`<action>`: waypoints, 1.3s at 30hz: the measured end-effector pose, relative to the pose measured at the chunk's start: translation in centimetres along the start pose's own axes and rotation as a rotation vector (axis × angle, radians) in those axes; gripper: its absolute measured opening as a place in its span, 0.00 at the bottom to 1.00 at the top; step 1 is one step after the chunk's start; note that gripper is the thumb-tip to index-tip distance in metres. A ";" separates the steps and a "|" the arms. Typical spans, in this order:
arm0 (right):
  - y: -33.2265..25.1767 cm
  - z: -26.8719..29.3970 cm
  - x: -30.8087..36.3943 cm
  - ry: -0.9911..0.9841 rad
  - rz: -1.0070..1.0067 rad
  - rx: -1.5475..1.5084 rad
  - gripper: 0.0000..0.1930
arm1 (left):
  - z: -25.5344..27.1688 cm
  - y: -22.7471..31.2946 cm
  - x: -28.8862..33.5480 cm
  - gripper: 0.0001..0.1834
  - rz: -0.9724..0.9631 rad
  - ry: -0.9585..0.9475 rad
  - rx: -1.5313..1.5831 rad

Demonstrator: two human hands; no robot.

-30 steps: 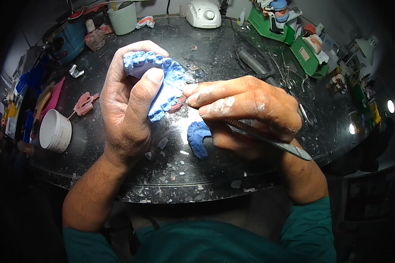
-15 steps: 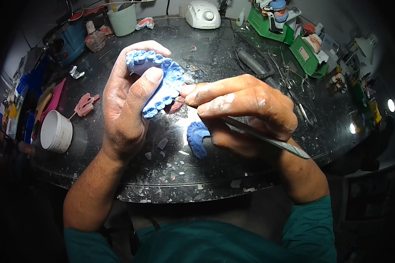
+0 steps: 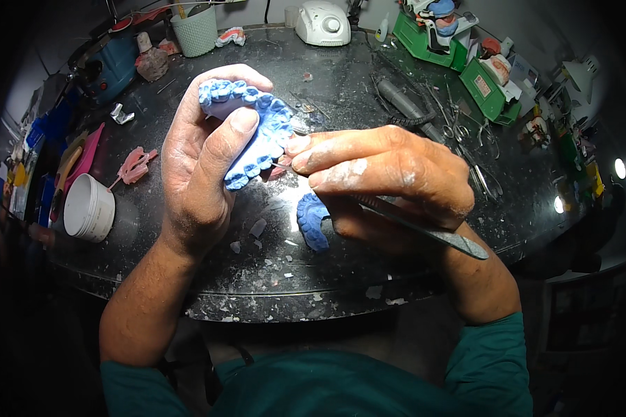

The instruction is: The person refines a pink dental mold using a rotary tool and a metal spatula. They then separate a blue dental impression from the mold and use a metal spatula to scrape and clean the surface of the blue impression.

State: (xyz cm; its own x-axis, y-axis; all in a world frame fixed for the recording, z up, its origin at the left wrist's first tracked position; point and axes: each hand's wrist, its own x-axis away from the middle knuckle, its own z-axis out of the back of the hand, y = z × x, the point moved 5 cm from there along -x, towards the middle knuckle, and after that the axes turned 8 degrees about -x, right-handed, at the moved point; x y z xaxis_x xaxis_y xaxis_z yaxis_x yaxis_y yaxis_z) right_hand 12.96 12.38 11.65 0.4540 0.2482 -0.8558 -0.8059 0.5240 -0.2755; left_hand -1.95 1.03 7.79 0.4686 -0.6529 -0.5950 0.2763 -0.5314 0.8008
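Observation:
My left hand (image 3: 202, 156) grips a light-blue dental cast (image 3: 275, 124), its row of teeth facing up and my thumb pressed on its inner side. In my right hand (image 3: 389, 184) is a thin metal carving tool (image 3: 459, 243), held like a pen. Its broad, textured end sticks out below my palm, and its narrow end reaches the cast's right edge near the teeth. White powder coats my right fingers. Below, a second, darker blue dental cast (image 3: 313, 222) lies on the table, partly hidden by my right hand. A pinkish piece (image 3: 277, 172) shows behind the held cast.
White scraps litter the dark table (image 3: 257, 288). At left stand a white tub (image 3: 89, 208) and a pink branched piece (image 3: 138, 165). A grey handpiece (image 3: 400, 97) and several scissor-like tools (image 3: 459, 128) lie right. Green bins (image 3: 490, 90) and a white control box (image 3: 323, 24) stand behind.
My right hand has shifted slightly, and the tool's broad end has dipped a little lower. The cast in my left hand stays nearly still.

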 end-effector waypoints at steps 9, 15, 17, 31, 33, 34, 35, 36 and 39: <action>0.0 -0.1 0.2 0.002 -0.026 -0.066 0.15 | 0.1 0.9 -0.1 0.16 -0.121 0.055 -0.160; 0.2 -0.2 0.3 0.002 -0.007 -0.072 0.14 | 0.1 1.2 0.0 0.16 -0.189 0.061 -0.239; 0.1 -0.4 0.2 0.005 -0.014 -0.060 0.14 | 0.1 1.2 0.0 0.15 -0.203 0.071 -0.243; 0.2 -0.5 0.3 0.013 -0.034 -0.040 0.13 | 0.1 1.0 0.2 0.15 -0.168 0.083 -0.239; 0.2 -0.4 0.5 0.090 -0.031 -0.033 0.12 | 0.0 0.7 0.2 0.15 -0.142 0.099 -0.214; 0.4 -0.7 0.4 0.165 -0.025 -0.023 0.11 | -0.1 0.7 0.2 0.15 -0.124 0.105 -0.197; 0.4 -0.8 0.5 0.195 -0.021 -0.024 0.11 | 0.0 0.7 0.3 0.15 -0.106 0.113 -0.182; 0.5 -0.8 0.6 0.226 -0.018 -0.024 0.10 | 0.0 0.7 0.3 0.16 -0.100 0.114 -0.210; 0.3 -0.7 0.5 0.132 -0.002 -0.044 0.11 | 0.0 0.7 0.4 0.17 -0.092 0.114 -0.236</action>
State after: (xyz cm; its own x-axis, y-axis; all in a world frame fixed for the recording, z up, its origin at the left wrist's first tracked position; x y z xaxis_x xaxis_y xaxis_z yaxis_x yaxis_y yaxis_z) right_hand 12.69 12.08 10.79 0.4037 0.1367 -0.9046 -0.8226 0.4870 -0.2935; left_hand -1.59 0.37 8.13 0.5207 -0.5355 -0.6649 0.5035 -0.4363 0.7457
